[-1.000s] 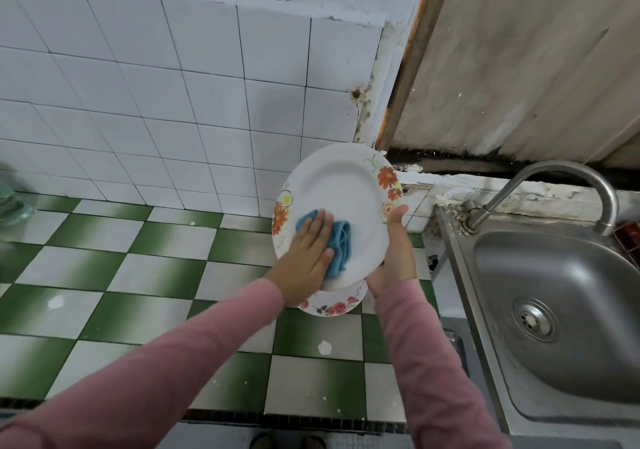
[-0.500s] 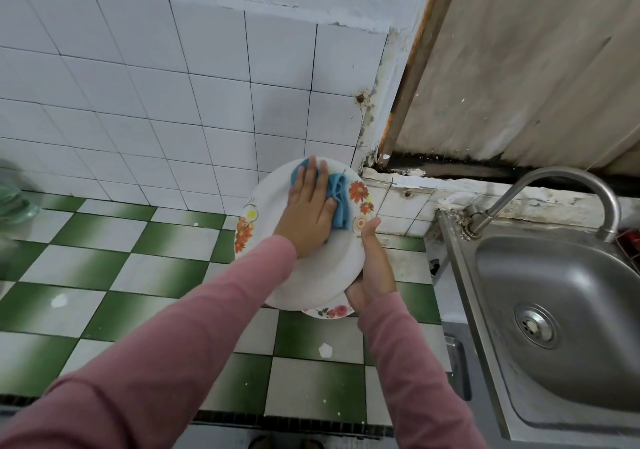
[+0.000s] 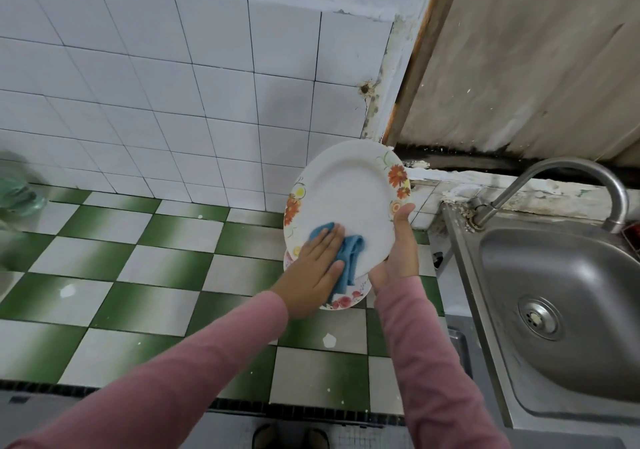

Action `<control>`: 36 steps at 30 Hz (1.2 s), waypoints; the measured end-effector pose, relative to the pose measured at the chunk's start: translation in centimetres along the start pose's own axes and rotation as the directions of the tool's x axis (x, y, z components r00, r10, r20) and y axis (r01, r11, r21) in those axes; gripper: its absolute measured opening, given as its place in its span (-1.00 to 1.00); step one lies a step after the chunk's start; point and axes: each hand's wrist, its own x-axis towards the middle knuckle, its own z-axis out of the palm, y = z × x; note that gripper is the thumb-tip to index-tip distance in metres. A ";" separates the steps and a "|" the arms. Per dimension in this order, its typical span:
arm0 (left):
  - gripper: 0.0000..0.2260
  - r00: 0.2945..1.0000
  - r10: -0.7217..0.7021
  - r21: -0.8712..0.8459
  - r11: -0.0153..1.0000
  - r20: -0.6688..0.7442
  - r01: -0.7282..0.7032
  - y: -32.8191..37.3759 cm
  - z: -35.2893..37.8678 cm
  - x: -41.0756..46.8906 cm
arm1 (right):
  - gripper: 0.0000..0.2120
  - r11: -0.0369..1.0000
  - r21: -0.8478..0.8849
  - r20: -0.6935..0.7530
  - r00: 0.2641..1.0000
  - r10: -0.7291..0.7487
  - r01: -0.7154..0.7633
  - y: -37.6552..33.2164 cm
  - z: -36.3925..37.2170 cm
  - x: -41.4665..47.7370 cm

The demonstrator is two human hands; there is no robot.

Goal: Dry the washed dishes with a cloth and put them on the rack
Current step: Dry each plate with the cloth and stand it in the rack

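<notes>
I watched the left hand point(image 3: 311, 272) press the cloth point(image 3: 352, 252) flat-fingered on the plate point(image 3: 346, 192). The right hand point(image 3: 398, 251) gripped its rim.

A home kitchen: tiled wall point(image 3: 173, 95), checkered tile counter point(image 3: 145, 275), steel sink point(image 3: 561, 303) with tap point(image 3: 568, 185).

Behind the plate point(image 3: 346, 199), a second plate point(image 3: 343, 301) is mostly hidden, only its flowered rim showing. The fingers of the right hand point(image 3: 398, 258) are hidden behind the plate. Far left of the plate, a green thing point(image 3: 17, 194) is blurred and cut off; right of it, the sink point(image 3: 571, 275) runs out of frame.
</notes>
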 end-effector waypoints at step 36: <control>-0.85 0.773 -0.597 -0.943 0.333 -0.214 -0.004 -1.5 -7.3 1.7 | -0.47 0.985 0.019 -0.212 0.962 0.174 -0.173 0.8 -3.3 -0.8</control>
